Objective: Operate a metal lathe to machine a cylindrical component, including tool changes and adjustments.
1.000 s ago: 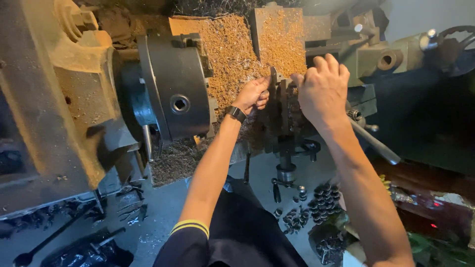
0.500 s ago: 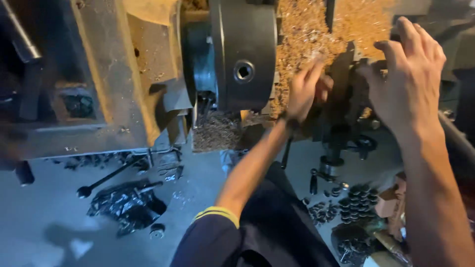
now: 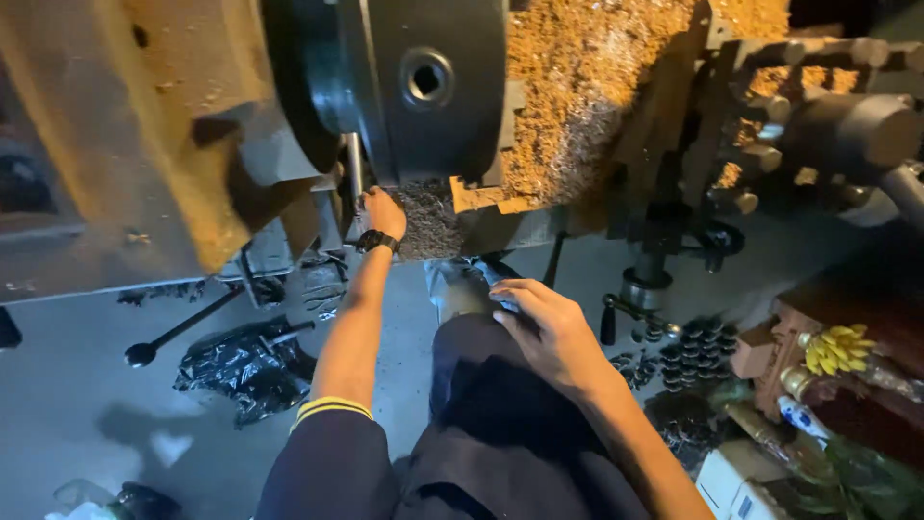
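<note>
I look down at a lathe with a large dark round chuck (image 3: 423, 82) and a bed covered in golden metal shavings (image 3: 587, 91). My left hand (image 3: 383, 212), with a black wristwatch, reaches down just under the chuck and closes on a thin metal lever (image 3: 354, 169) at the machine's front. My right hand (image 3: 549, 327) hangs lower, near my dark trousers, fingers loosely apart and holding nothing.
A tool carriage with round knobs and handles (image 3: 818, 125) stands at the right. On the grey floor lie a long-handled tool (image 3: 178, 332), a black crumpled bag (image 3: 245, 366), several small dark metal parts (image 3: 688, 347), and boxes with a yellow item (image 3: 837, 351).
Both hands have left the carriage area at the right. My left hand dropped to the lever under the chuck, my right hand lowered toward my leg. My view swung right and closer.
</note>
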